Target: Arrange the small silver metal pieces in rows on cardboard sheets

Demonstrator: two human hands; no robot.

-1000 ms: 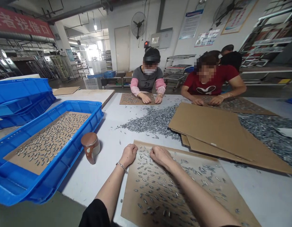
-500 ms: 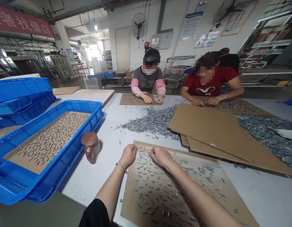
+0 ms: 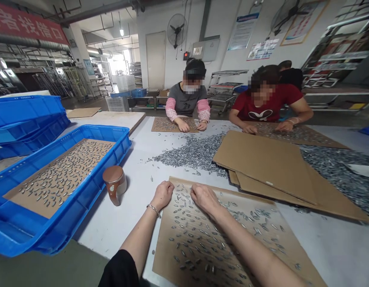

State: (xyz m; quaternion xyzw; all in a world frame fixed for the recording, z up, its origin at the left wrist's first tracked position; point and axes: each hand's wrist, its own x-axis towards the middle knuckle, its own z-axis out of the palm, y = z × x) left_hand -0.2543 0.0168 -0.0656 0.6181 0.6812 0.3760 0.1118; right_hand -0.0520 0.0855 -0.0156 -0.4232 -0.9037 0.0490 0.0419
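A brown cardboard sheet [image 3: 208, 247] lies in front of me, scattered with many small grey metal pieces shaped like pointed ovals. My left hand [image 3: 163, 195], a bangle on its wrist, rests closed at the sheet's far left corner; its curled fingertips are hidden. Over the far part of the same sheet, my right hand [image 3: 205, 198] is closed with its fingers bent down among the pieces. Whatever its fingertips pinch is too small to make out. Pieces on the left half lie spread apart, while those at the right sit in looser clusters.
Beyond the sheet is a heap of metal pieces [image 3: 196, 153]. Stacked cardboard sheets [image 3: 262, 159] lie at right. On the left stand a brown lidded mug [image 3: 113, 179] and a blue tray [image 3: 91, 199] holding a covered sheet. Two people work across the table [image 3: 139, 159].
My right hand has shifted very slightly over the sheet; my left hand stays at the corner. Across the table, the co-workers' hands have moved a little.
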